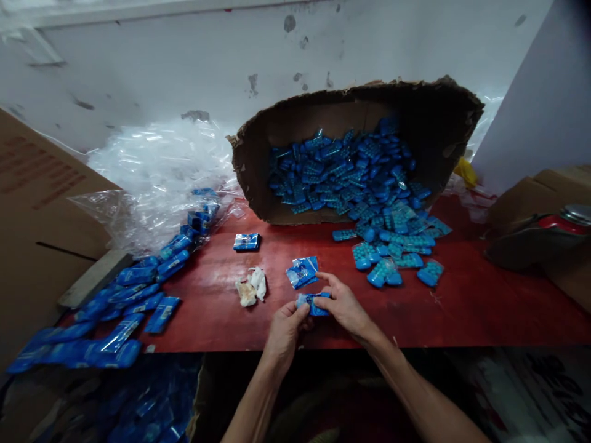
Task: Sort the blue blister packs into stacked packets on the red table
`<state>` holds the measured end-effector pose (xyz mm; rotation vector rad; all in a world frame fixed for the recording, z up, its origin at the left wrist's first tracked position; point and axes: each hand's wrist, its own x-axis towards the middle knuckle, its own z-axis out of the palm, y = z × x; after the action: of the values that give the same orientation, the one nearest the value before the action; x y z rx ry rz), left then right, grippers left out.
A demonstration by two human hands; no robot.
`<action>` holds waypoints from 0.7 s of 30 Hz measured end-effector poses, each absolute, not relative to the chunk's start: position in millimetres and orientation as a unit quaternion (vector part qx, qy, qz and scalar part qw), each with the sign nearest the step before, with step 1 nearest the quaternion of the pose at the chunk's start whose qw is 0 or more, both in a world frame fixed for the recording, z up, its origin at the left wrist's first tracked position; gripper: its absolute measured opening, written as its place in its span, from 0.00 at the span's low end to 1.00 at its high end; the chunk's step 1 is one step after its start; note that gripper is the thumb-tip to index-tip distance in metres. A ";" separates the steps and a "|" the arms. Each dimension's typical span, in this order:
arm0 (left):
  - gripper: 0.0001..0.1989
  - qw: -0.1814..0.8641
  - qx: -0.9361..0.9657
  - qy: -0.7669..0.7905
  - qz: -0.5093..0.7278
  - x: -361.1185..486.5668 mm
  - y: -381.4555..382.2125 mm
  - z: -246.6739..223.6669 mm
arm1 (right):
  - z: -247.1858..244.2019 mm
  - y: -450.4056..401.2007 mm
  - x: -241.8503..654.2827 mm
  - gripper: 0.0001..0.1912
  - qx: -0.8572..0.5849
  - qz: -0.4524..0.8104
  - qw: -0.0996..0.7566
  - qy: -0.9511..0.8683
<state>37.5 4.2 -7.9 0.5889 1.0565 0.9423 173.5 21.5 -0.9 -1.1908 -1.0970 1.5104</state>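
Near the front edge of the red tabletop, my left hand and my right hand pinch a small blue printed packet between thumbs and fingers. The left grips its left end, and the right thumb presses on its right side. Just beyond my fingers lie a few flat blue printed cards. A stack of blue cards rests farther back to the left. Beside it, closer to me, sits a crumpled whitish wad. My fingers cover part of the packet, so its contents are hard to make out.
A torn-edged cardboard box lies on its side, spilling blue bead-filled packs onto the red table. Finished-looking blue packets pile at left, before clear plastic sleeves. Cartons stand on both sides; a box of blue packets sits below.
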 end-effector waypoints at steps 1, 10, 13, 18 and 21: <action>0.11 0.731 0.247 0.468 0.431 37.9 3.7 -7.9 | -0.6 20.8 172.6 0.25 -0.480 0.608 0.445 -0.450; 0.11 0.779 0.132 0.439 0.429 33.6 -1.0 -6.3 | 4.7 53.0 223.0 0.18 -0.696 0.152 0.283 -0.643; 0.10 0.789 0.098 0.433 0.424 33.5 -2.5 -8.2 | -2.2 67.6 239.6 0.15 -0.754 0.008 0.137 -0.642; 0.12 0.797 0.063 0.435 0.414 35.4 -2.9 -6.0 | -15.8 58.2 229.7 0.13 -0.677 0.008 0.102 -0.729; 0.11 0.797 0.056 0.440 0.410 35.7 -3.1 -4.4 | -17.6 45.3 222.9 0.18 -0.636 0.038 0.120 -0.761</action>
<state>35.7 -3.1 -4.4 0.1196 0.9459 0.8795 222.9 45.3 -17.6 -1.8597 -2.2238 0.1103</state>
